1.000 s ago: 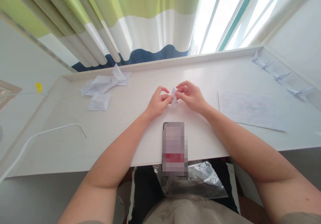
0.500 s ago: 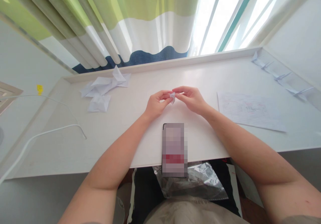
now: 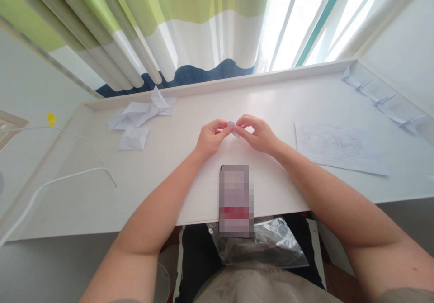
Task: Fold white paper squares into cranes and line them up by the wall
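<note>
A small piece of folded white paper (image 3: pixel 236 134) is pinched between my two hands above the middle of the white desk (image 3: pixel 190 190). My left hand (image 3: pixel 212 136) grips its left side between thumb and fingers. From the other side, my right hand (image 3: pixel 257 133) holds it with thumb and index finger, the fingertips of both hands almost meeting. Much of the paper is hidden behind the fingers. Nearer to my body, a phone (image 3: pixel 236 199) with a blurred screen lies over the desk's front edge.
Several folded white papers (image 3: pixel 135 113) lie at the back left. More folded paper pieces (image 3: pixel 383 99) line the right edge. A written sheet (image 3: pixel 339 149) rests right of my hands. A white cable (image 3: pixel 77 174) crosses the left side. A clear plastic bag (image 3: pixel 274 244) is on my lap.
My right hand has shifted its fingertips against the folded paper, its index finger now more bent. The paper has turned between the fingers and less of it shows.
</note>
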{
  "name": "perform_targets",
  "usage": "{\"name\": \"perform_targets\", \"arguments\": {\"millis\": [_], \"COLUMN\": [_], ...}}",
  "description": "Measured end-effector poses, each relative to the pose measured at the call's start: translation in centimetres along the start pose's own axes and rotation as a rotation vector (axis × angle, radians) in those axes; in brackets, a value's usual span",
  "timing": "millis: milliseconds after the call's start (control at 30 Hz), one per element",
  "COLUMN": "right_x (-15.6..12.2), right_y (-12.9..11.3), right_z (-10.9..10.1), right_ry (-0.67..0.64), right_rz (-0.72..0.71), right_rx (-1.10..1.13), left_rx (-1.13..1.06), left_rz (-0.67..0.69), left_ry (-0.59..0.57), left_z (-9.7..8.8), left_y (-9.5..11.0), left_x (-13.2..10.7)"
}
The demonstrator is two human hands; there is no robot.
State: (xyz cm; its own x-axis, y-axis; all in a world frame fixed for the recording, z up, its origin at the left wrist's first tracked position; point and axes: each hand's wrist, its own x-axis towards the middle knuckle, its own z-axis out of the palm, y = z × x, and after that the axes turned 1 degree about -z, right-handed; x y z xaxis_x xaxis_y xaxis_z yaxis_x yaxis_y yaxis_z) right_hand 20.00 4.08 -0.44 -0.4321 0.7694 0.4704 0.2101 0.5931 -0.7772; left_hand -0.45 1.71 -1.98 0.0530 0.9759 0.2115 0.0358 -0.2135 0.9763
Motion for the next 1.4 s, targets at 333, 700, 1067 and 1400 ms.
{"name": "perform_targets", "arguments": {"millis": [333,700,1067,1400], "right_x": [0.0,-0.2,-0.3,-0.2], "right_y": [-0.5,0.0,0.2,-1.6], "right_z": [-0.1,-0.3,-0.6,-1.3], "right_ry": [-0.061,0.038,0.049,-0.067], "right_rz": [0.121,0.061,0.070,0.207], "right_rx": [0.075,0.237,0.311,0.489], "left_rx": [0.021,-0.265,-0.208,-0.240], "left_rz": [-0.031,-0.147,-0.183,-0.182], "left_ry": [-0.032,0.103,0.040,-0.049], "left_z": [-0.1,-1.0,-1.0,-1.3], "left_y": [1.0,1.3,1.5,1.2], "left_x": [-0.2,0.6,0.2,0.2]}}
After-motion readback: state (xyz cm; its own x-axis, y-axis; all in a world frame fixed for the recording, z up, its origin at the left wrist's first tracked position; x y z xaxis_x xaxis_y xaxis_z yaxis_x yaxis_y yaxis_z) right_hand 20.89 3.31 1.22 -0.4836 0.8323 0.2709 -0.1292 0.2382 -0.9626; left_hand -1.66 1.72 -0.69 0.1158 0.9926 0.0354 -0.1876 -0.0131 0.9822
